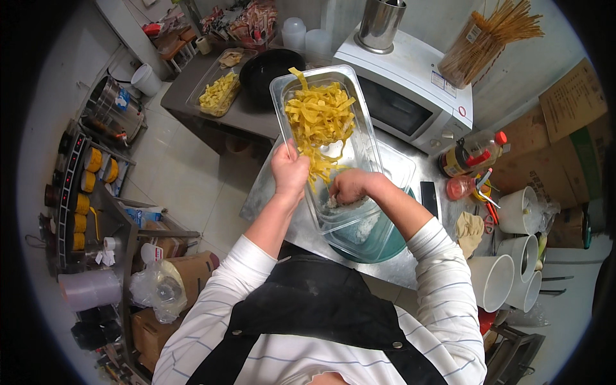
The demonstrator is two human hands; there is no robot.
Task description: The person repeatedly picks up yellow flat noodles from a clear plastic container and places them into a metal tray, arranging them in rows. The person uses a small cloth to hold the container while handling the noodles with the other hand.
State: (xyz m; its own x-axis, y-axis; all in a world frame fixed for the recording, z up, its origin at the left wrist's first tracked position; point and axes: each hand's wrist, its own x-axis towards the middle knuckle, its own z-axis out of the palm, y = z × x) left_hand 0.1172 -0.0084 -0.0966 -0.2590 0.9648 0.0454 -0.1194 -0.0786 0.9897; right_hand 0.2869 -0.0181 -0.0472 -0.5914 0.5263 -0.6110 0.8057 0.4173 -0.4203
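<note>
My left hand [290, 171] grips the left rim of a clear plastic food container [369, 139], which is tilted over the steel table. Yellow flat strips, perhaps tofu skin or noodles [320, 113], fill its far half, and some trail towards the near end. Inside the near half, my right hand [350, 186] has its fingers curled at a white, crumbly or shredded food; whether they grip any cannot be told. Beneath the container is a green round basin [392, 245], with more white food [364, 227] seen through the clear plastic.
Behind stand a white microwave [404, 96], a black bowl [269, 72] and another clear container of yellow pieces [219, 94]. At right are a cleaver-like dark blade [429, 197], sauce bottles [474, 154], red-handled scissors [489, 223], a beige cloth [469, 231] and white buckets [491, 281].
</note>
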